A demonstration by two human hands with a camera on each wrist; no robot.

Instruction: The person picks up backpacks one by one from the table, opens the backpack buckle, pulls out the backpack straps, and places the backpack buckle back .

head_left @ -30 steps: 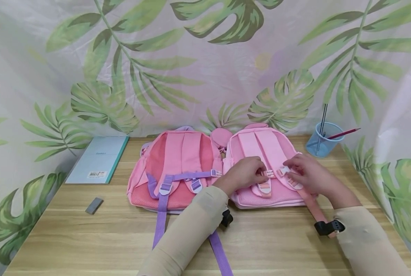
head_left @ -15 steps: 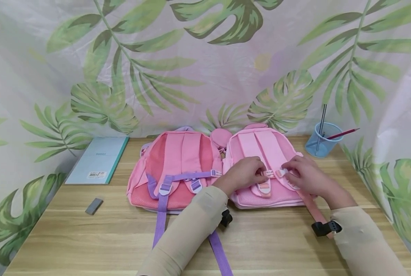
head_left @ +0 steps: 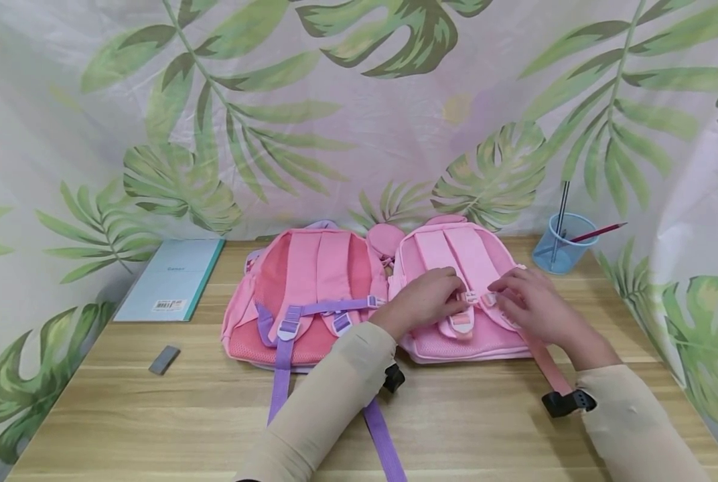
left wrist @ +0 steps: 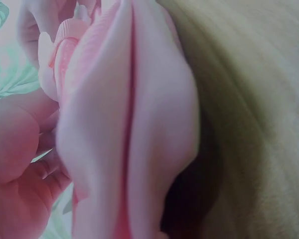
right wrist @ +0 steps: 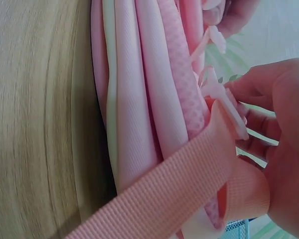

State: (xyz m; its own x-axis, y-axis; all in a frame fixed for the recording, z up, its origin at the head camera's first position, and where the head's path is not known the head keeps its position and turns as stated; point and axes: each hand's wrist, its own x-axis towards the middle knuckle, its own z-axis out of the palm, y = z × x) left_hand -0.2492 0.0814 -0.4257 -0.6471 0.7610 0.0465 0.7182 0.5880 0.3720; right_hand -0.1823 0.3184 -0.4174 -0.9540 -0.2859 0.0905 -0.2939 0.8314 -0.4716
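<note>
The light pink backpack [head_left: 431,345] lies with its shoulder straps up. At its straps, my left hand [head_left: 422,301] pinches one white buckle half [head_left: 471,297] between thumb and fingers. Facing it across a small gap is another white buckle half [head_left: 489,300], pinched by my right hand [head_left: 530,304]. A peach webbing strap [right wrist: 179,174] hangs down past the right hand in the right wrist view. In the left wrist view, the bag's padded side hides part of the left fingers.
A coral-pink backpack [head_left: 262,281] with purple straps [head_left: 280,378] lies at the left, fastened by its purple cross strap. A blue notebook [head_left: 172,278], a grey eraser [head_left: 165,360] and a blue mesh pen cup [head_left: 560,251] are on the wooden table [head_left: 124,415].
My right hand has shifted slightly left with its buckle half, and the left hand's half has risen a little. The gap between the halves has narrowed.
</note>
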